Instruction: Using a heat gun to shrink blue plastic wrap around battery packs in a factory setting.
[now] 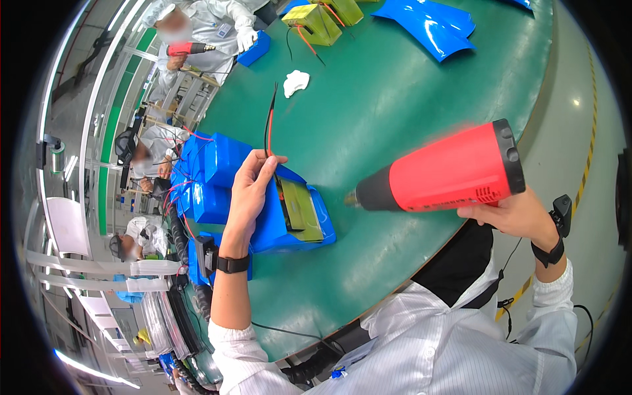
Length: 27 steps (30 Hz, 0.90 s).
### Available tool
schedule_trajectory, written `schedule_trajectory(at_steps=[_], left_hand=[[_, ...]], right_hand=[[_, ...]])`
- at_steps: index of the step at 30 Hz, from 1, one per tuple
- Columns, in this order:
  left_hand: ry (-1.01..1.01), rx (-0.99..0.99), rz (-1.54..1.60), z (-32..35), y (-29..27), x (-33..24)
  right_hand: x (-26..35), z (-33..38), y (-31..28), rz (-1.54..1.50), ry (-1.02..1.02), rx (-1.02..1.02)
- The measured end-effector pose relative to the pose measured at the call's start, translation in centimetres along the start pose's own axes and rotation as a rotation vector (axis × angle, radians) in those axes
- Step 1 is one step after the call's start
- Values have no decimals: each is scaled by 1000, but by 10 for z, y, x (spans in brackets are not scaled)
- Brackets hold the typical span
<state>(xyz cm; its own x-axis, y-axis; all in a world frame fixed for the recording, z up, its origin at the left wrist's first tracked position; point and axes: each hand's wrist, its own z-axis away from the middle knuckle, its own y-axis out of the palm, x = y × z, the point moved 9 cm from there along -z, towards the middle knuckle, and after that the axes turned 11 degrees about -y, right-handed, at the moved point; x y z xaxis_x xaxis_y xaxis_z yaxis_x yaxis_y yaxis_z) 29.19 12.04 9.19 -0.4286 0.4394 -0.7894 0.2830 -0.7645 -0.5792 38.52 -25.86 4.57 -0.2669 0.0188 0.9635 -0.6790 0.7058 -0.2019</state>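
My right hand [505, 212] grips a red heat gun [447, 168] by its handle; its dark nozzle points left, toward a battery pack. That pack is a yellow-green block [303, 214] in a loose blue wrap [280, 240], open on the side facing the gun. My left hand [253, 181] pinches the pack's red and black wires [269, 128], which stick up past the fingertips. A gap of bare green table lies between nozzle and pack.
Several blue-wrapped packs [207, 164] crowd the table's left. Farther off on the green table [368, 99] are a white cloth [296, 83], yellow-green packs [316, 25] and blue film sleeves [428, 26]. At the far left, a co-worker [210, 29] holds another red heat gun.
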Motion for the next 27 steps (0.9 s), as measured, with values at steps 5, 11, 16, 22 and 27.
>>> schedule_trajectory(at_steps=[5,11,16,22,27], left_hand=[[0,-24,-6,-1,0,-1],[7,-22,-5,-2,1,-1],[7,-24,1,-1,1,-2],[4,-18,0,-1,0,0],[-1,-3,7,-2,2,-3]], right_hand=[[3,12,2,57,-174,128],[4,16,3,132,-118,165],[-10,20,2,21,48,142],[7,21,2,150,-85,127],[3,23,2,102,-83,129]])
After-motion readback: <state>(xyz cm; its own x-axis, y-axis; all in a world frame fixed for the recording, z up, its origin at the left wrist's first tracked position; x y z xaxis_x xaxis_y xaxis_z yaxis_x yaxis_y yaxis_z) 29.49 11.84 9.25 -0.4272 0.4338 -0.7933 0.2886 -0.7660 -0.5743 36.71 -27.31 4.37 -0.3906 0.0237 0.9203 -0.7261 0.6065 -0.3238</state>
